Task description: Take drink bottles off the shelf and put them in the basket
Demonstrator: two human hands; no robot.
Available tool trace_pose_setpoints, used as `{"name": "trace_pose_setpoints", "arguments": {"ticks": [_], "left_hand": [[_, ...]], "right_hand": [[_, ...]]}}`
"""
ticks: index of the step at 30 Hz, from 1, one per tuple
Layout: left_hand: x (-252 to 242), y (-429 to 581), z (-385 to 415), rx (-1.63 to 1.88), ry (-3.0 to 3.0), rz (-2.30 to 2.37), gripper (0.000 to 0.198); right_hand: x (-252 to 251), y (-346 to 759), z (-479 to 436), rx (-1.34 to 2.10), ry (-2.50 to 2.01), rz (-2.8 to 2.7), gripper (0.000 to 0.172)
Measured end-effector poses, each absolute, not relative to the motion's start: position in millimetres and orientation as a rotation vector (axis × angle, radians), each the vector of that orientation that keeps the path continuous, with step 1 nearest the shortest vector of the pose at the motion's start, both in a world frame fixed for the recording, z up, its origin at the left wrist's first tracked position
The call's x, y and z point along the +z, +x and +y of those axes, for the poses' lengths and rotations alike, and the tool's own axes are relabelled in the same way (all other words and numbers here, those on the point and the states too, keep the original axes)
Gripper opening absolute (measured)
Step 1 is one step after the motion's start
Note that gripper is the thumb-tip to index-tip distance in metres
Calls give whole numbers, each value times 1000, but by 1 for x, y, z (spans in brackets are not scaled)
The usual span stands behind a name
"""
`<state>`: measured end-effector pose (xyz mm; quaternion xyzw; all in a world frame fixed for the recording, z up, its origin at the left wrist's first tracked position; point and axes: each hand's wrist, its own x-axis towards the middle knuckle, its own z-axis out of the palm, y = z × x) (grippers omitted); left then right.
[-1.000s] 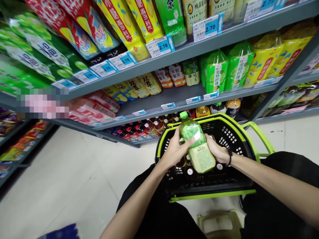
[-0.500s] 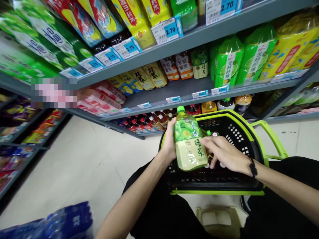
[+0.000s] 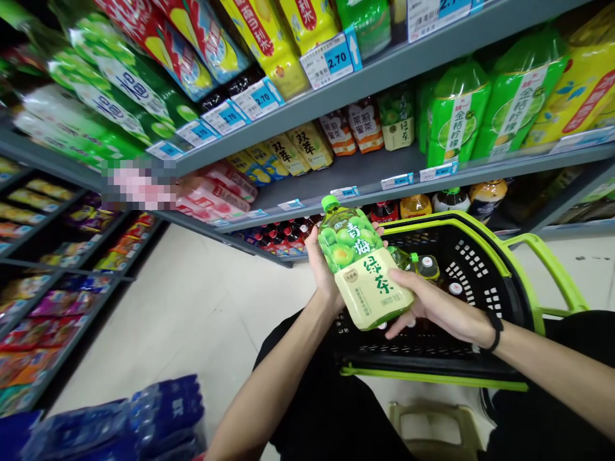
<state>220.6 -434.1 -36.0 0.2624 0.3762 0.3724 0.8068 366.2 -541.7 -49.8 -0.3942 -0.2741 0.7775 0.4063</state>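
Note:
A green tea bottle (image 3: 361, 266) with a green cap and a pale label is held tilted above a black and lime shopping basket (image 3: 485, 282). My left hand (image 3: 323, 266) grips its back and left side, fingers wrapped behind it. My right hand (image 3: 435, 304) cups the bottle's lower right, thumb on the label. A dark band sits on my right wrist. Inside the basket lie other bottles (image 3: 425, 266), partly hidden by the held bottle.
Grey shelves (image 3: 365, 182) with rows of drink bottles and price tags (image 3: 331, 61) stand ahead. A second shelf unit (image 3: 52, 256) lines the left. Blue wrapped packs (image 3: 120, 422) lie on the pale floor at lower left. A low stool (image 3: 432, 429) is between my legs.
The bottle has been turned so its label faces me and lifted up and left. My right hand slid under its lower side. The view shifted right.

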Motion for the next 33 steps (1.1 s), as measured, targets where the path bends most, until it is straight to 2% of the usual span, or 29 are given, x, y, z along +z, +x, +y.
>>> {"name": "trace_pose_setpoints", "arguments": {"ticks": [5,11,15,16,20,33], "left_hand": [[-35,219,-432,779,653,907,87],[-38,218,-431,839,800,926,81],[-42,217,-433,995,769,883,66],[-41,216,-434,1006,769,878,66],[-34,213,-438,935,769,879,76],[-36,225,-447,997,827,874,68]], "right_hand": [[-63,366,-543,1706,-1041,-638,68],[-77,379,-552,1127,-1356,-1297,55],[-82,379,-556,880,-1187,-1642,75],[-82,379,-555,843,-1127,-1673,74],[-80,378,-548,890,-1057,-1658,61],[-84,381,-555,971,-1187,-1612,70]]}}
